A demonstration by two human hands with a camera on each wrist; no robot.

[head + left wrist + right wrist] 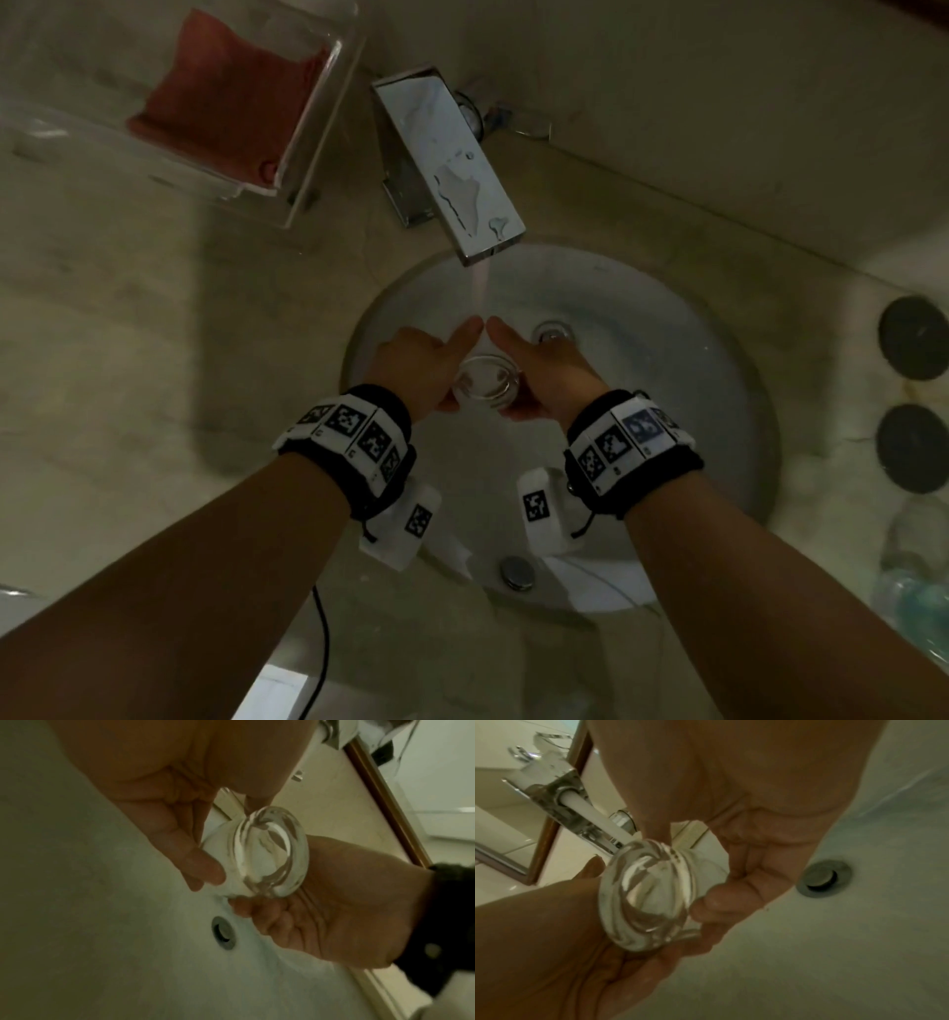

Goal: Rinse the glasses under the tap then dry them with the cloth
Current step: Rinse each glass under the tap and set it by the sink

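A clear glass (482, 383) is held over the sink between both hands. My left hand (434, 360) curls round its left side and my right hand (542, 367) round its right side. Two fingertips meet above the far rim. The square chrome tap (452, 169) runs, and its stream (482, 288) falls onto those fingertips and the glass's far edge. The left wrist view faces the thick glass base (267, 854); the right wrist view shows the glass (652, 898) under the spout (559, 801). A red cloth (231, 103) lies in a clear tray at the back left.
The round white basin (693, 360) has a drain (552, 331) just beyond my right hand and a chrome fitting (516, 570) at its near side. Two dark discs (914, 336) and a plastic bottle (914, 580) sit on the counter at the right.
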